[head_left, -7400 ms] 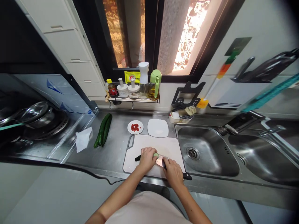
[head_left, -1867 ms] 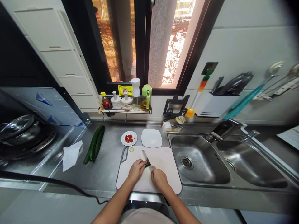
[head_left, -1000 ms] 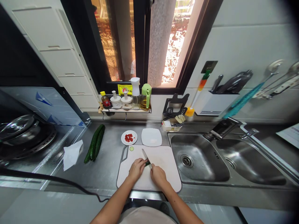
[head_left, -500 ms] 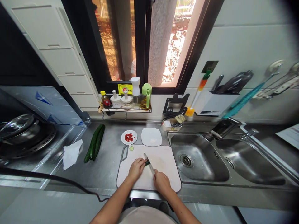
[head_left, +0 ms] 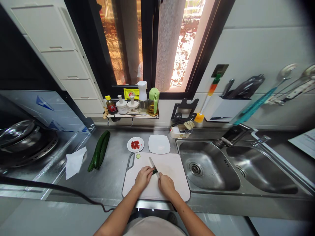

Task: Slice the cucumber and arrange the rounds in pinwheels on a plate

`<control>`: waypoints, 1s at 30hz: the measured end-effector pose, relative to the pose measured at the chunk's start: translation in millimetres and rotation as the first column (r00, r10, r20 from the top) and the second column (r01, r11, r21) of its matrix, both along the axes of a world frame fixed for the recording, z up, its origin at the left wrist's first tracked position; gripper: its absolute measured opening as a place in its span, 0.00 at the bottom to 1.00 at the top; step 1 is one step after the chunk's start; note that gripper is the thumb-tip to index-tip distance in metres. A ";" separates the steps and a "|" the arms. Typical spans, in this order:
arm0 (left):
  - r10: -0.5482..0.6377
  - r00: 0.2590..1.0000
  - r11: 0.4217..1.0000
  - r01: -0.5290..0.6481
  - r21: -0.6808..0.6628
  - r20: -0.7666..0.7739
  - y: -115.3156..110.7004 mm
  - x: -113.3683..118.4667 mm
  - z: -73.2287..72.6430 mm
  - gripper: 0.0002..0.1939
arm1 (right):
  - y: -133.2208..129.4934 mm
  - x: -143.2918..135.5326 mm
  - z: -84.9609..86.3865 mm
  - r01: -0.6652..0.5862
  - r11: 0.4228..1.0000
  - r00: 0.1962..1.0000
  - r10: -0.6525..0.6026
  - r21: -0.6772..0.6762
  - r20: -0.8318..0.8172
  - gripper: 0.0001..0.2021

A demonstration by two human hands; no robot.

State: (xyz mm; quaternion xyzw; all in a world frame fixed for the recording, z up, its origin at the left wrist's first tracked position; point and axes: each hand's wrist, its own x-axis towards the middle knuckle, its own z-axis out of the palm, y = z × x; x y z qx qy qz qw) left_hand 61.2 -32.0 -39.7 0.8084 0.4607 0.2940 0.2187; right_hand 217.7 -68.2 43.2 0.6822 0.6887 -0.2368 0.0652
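Observation:
On the white cutting board [head_left: 169,191], my left hand [head_left: 144,177] closes its fingers over a short piece of dark green cucumber [head_left: 155,171], mostly hidden beneath them. My right hand [head_left: 166,185] grips a kitchen knife [head_left: 152,163] by its handle. The blade lies across the cucumber piece, its tip pointing away and to the left; whether it has cut in, I cannot tell. A pale cucumber slice [head_left: 138,156] rests at the board's upper left corner. Just behind the board stand a small plate [head_left: 128,148] of chopped red pieces and a white square plate [head_left: 159,144].
Two whole cucumbers [head_left: 99,150] and a white paper towel [head_left: 75,161] lie on the counter to the left. A double steel sink [head_left: 209,167] borders the board on the right. Behind, a seasoning rack [head_left: 133,115] hangs below the window. A covered pot [head_left: 22,137] stands far left.
My right hand has moved a little left and away from me, and the knife has slid forward-left with it over the cucumber piece. My left hand has hardly moved.

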 end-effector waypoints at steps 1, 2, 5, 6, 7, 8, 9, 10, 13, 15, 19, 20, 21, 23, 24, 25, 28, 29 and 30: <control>0.001 1.000 1.000 -0.001 0.001 0.001 0.0 0.0 -0.2 0.16 | 0.8 -0.3 -0.1 0.001 1.000 1.000 -0.001 -0.002 -0.004 0.18; 0.003 1.000 1.000 -0.003 0.000 0.002 0.0 -0.1 -0.2 0.16 | 1.2 -0.4 -0.4 0.003 1.000 1.000 -0.003 -0.004 -0.005 0.18; 0.000 1.000 1.000 0.000 -0.002 0.006 -0.1 -0.3 0.3 0.16 | -1.3 1.2 -2.2 0.006 1.000 1.000 -0.005 -0.019 0.009 0.18; -0.001 1.000 1.000 0.001 -0.002 0.008 -0.1 -0.4 0.4 0.16 | -3.2 2.3 -3.0 0.004 1.000 1.000 -0.003 -0.023 0.017 0.18; -0.003 1.000 1.000 0.003 0.000 0.009 0.0 -0.4 0.4 0.16 | -5.3 3.6 -3.9 0.000 1.000 1.000 0.000 -0.024 0.024 0.18; -0.002 1.000 1.000 0.002 0.002 0.009 0.1 -0.5 0.3 0.16 | -7.5 5.0 -4.8 -0.005 1.000 1.000 0.006 -0.024 0.028 0.17; -0.001 1.000 1.000 0.001 0.004 0.009 0.3 -0.5 0.1 0.16 | -9.6 6.3 -5.6 -0.011 1.000 0.999 0.012 -0.023 0.031 0.17; 0.000 1.000 1.000 -0.001 0.006 0.008 0.5 -0.4 -0.3 0.16 | -11.3 7.5 -6.3 -0.015 1.000 0.999 0.016 -0.020 0.032 0.17; 0.000 1.000 1.000 0.000 0.013 0.006 1.0 -0.4 -1.5 0.15 | -14.0 9.3 -7.7 -0.016 1.000 0.999 0.017 -0.018 0.034 0.17; -0.001 1.000 1.000 0.001 0.017 0.004 1.4 -0.5 -2.2 0.15 | -13.6 9.0 -8.1 -0.012 1.000 0.999 0.013 -0.019 0.035 0.16; 0.007 1.000 1.000 -0.007 0.016 0.003 2.1 -0.8 -3.1 0.15 | -11.0 7.5 -8.8 -0.012 1.000 1.000 0.013 -0.012 0.024 0.16; 0.007 1.000 1.000 -0.007 0.014 0.003 2.2 -0.9 -3.2 0.15 | -10.3 7.0 -9.1 -0.013 1.000 1.000 0.014 -0.008 0.022 0.16; 0.006 1.000 1.000 -0.006 0.012 0.004 2.4 -0.9 -3.3 0.15 | -9.6 6.6 -9.4 -0.016 1.000 1.000 0.016 -0.006 0.021 0.16; 0.005 1.000 1.000 -0.005 0.007 0.005 2.8 -1.1 -3.4 0.15 | -8.0 5.6 -9.9 -0.018 1.000 0.999 0.018 -0.008 0.027 0.17; 0.004 1.000 1.000 -0.004 0.004 0.005 3.0 -1.1 -3.4 0.15 | -7.1 5.0 -10.1 -0.017 1.000 0.999 0.017 -0.010 0.031 0.17; 0.004 1.000 1.000 -0.004 0.002 0.004 3.2 -1.2 -3.4 0.15 | -6.2 4.5 -10.2 -0.017 1.000 0.999 0.017 -0.013 0.034 0.17; 0.003 1.000 1.000 -0.003 -0.008 0.001 3.9 -1.4 -3.1 0.16 | -3.3 3.0 -10.8 -0.021 1.000 0.999 0.021 -0.008 0.031 0.17; 0.005 1.000 1.000 -0.005 -0.012 0.001 4.0 -1.4 -2.9 0.16 | -2.3 2.7 -11.1 -0.024 1.000 0.999 0.024 -0.004 0.032 0.17; 0.005 1.000 1.000 -0.005 -0.017 0.002 4.0 -1.5 -2.6 0.16 | -1.4 2.4 -11.4 -0.029 1.000 0.999 0.029 0.000 0.032 0.17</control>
